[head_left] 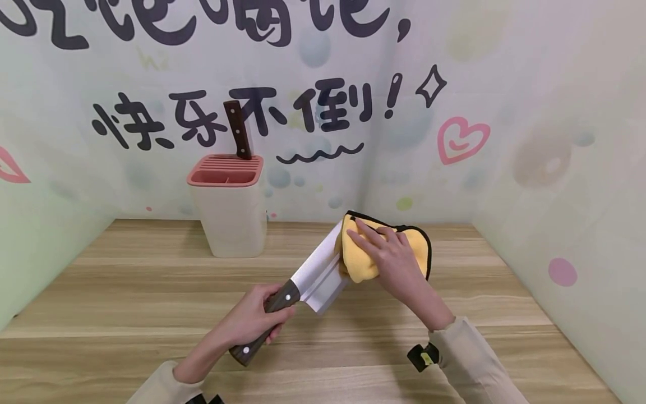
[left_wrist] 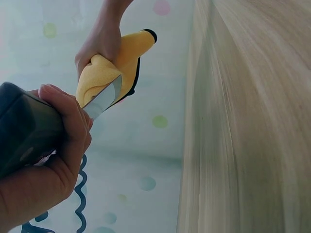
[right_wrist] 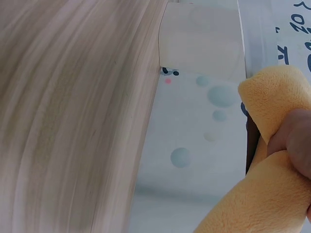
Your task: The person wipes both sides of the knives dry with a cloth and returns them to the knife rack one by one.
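While hovering over the wooden table (head_left: 126, 303), wiping the cleaver (head_left: 313, 279), seemingly midway

Showing a broad, shiny blade (head_left: 324, 255), bare beside the dark handle (head_left: 285, 296) and perhaps awaiting wiping there, giving no sure sign of finished stretches; disappearing at the far end into a folded, black-edged yellow cloth (head_left: 360, 266); wrapping the left hand (head_left: 252, 317) around the handle with curled fingers; gripping the cloth with the right hand (head_left: 396, 261), stretching fingers partly across its top
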A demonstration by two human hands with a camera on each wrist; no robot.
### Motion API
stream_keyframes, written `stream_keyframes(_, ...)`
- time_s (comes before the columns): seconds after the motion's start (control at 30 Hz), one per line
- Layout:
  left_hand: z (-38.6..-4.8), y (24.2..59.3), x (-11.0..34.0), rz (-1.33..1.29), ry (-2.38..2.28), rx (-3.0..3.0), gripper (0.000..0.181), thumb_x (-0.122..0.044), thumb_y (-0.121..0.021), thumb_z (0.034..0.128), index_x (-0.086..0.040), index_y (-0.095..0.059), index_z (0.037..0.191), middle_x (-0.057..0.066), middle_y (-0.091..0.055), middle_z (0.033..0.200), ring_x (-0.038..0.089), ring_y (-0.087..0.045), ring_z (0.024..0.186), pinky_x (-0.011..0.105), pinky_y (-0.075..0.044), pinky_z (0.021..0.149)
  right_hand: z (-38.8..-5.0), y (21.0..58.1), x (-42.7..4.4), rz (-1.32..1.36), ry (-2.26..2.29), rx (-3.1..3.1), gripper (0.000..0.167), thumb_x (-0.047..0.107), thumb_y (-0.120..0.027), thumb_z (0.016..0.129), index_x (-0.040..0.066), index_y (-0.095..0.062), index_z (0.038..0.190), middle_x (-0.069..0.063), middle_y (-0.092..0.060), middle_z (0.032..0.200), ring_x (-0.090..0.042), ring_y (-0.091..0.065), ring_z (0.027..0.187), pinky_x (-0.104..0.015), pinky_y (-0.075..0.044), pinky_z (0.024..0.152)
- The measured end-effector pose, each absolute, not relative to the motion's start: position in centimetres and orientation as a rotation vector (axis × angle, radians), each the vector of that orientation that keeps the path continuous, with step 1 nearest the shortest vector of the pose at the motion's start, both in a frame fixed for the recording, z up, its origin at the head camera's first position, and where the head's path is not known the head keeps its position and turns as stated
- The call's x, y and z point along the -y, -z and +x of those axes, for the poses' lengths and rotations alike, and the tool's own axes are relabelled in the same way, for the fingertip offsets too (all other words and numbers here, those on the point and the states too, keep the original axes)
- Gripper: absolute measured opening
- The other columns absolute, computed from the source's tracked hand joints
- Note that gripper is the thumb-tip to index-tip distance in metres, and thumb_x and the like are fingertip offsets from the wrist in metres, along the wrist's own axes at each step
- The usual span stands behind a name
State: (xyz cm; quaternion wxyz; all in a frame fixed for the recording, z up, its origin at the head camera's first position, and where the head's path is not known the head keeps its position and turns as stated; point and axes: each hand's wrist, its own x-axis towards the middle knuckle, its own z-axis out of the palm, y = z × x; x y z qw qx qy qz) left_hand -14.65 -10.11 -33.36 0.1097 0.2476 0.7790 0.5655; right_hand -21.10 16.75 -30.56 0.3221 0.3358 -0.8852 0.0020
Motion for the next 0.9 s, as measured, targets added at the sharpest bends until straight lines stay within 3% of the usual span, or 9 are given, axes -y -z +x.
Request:
stream_keyframes(0.43,-14.7,33.3,10.1,0.706,-1.676,-2.260,0.018,-0.012,-0.057,0.0864,0.005,-0.049,0.089,0.002,-0.048,0.050,0.008,-0.047,0.038,0.026,-0.043,0.034,-20.7,30.3,-16.8,0.908,0.020,2.322,0.079,-0.005,-0.077,0.054,0.017,-0.051,0.126,-0.006,-0.045,0.133,-0.033,-0.049,0.097,-0.042,-0.040,0.071)
stream_keyframes(0.9,-14.7,33.2,9.8,0.657,-1.684,-2.233,0.022,-0.013,-0.056,0.0872,0.006,-0.049,0.094,0.003,-0.049,0.052,0.009,-0.047,0.039,0.025,-0.044,0.035,-19.4,29.8,-15.5,1.007,0.074,2.362,0.074,0.004,-0.079,0.060,0.019,-0.051,0.126,-0.004,-0.044,0.134,-0.029,-0.050,0.102,-0.041,-0.042,0.072)
